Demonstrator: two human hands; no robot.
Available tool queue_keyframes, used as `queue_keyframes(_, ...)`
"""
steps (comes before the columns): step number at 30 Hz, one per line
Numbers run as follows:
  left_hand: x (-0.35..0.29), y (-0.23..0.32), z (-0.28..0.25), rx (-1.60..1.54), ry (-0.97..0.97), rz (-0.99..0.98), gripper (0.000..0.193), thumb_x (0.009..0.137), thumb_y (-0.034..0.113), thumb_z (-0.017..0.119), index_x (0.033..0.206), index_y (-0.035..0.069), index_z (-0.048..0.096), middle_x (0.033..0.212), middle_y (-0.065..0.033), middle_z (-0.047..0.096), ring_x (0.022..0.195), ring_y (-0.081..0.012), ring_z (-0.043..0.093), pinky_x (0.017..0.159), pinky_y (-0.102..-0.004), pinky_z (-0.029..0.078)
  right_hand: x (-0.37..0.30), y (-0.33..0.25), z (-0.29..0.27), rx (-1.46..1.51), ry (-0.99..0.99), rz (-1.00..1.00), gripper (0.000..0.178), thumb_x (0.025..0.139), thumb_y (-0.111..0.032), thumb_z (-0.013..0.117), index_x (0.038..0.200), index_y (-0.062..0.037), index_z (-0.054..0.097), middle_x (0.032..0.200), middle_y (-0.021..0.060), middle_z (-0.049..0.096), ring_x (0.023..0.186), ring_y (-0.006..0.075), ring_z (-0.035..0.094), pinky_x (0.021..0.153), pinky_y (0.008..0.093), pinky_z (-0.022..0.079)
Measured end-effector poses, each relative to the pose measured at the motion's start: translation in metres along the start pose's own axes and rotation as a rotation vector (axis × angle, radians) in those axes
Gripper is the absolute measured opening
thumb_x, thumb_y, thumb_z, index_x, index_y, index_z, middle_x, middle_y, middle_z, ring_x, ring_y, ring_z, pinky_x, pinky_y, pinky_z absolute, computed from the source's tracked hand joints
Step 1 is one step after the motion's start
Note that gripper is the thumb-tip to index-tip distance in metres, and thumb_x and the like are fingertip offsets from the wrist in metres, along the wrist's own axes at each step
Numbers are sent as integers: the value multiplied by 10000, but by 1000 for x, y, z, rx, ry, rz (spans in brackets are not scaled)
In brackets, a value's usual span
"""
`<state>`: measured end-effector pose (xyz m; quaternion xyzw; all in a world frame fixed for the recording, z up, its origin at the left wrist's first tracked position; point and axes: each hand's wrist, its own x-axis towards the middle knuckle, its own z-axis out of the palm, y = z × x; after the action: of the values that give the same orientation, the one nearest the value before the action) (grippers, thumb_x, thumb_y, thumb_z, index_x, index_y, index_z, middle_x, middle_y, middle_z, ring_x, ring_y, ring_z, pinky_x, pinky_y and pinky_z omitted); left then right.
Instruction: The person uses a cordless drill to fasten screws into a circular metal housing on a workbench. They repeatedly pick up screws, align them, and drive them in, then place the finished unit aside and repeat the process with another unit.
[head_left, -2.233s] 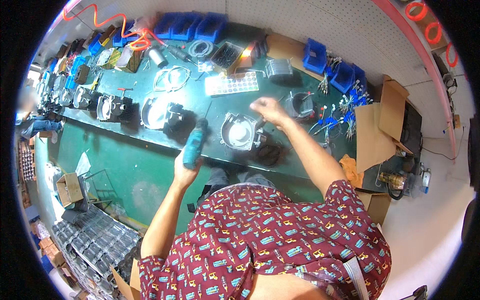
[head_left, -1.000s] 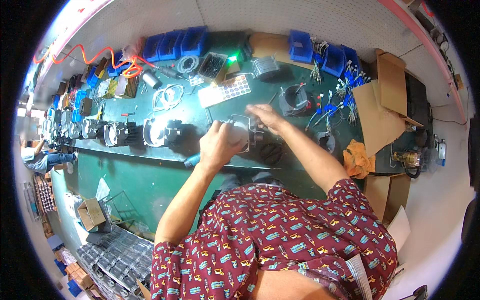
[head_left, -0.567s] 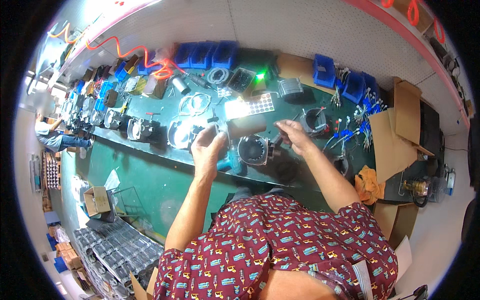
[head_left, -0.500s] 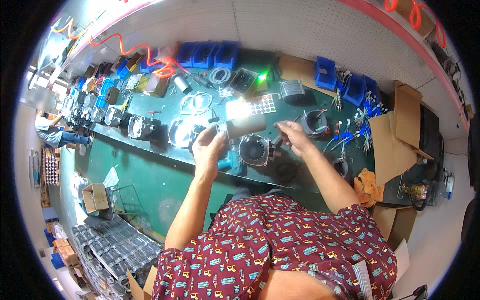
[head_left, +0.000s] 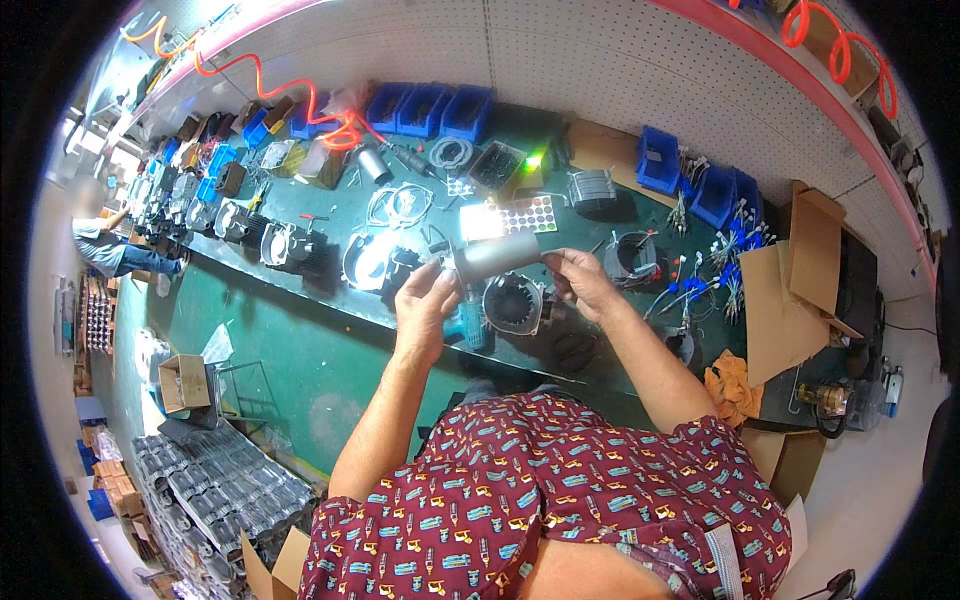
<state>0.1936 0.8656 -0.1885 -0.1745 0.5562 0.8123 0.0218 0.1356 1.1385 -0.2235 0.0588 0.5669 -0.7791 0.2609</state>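
Observation:
A smooth grey metal cylinder (head_left: 497, 256) lies nearly level above the bench, with a flange at its left end. My left hand (head_left: 428, 300) grips that flanged end between thumb and fingers. At the other end, the pinched fingertips of my right hand (head_left: 584, 282) meet the cylinder's rim; whatever lies between them is too small to make out. Just below the cylinder sits a round motor housing (head_left: 512, 304) with a dark ribbed inside. Beside it, under my left hand, is a teal power drill (head_left: 470, 322).
Blue bins (head_left: 466, 112) line the back of the green bench. A sheet of round stickers (head_left: 524, 215) and a tray of small dark parts (head_left: 497, 165) lie behind the cylinder. Wire bundles (head_left: 700, 285), an orange rag (head_left: 733, 388) and cardboard (head_left: 785, 300) are at right. A person (head_left: 110, 245) stands far left.
My right hand has moved left, bringing its fingertips to the cylinder's right end. The cylinder stays in my left hand. The whole view has shifted slightly.

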Motion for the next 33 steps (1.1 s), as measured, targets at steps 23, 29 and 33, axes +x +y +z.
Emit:
queue_keyframes(23,-9,-2,4,-313,22,-252,383,965,369,633,1143,30,602,1017,-56,681,891,-130,675,782,-243,579,-10,-7,19,91,-71,12,187,941,-195,664,1064,-54,676,741,-57,540,564,22,427,472,184,315)
queue_keyframes(29,1,-12,-7,-355,85,-299,443,938,419,663,1131,24,603,933,-56,680,730,-117,650,637,-213,571,-10,-4,22,112,-92,37,157,934,-192,678,1012,-60,645,735,-66,520,561,19,427,477,173,341)
queue_keyframes(33,-4,0,0,-430,53,-346,445,919,435,687,1072,23,620,839,-51,668,654,-110,638,541,-198,553,-10,-1,20,90,-74,56,165,952,-163,648,1075,-54,657,728,-51,507,587,28,435,497,169,324)
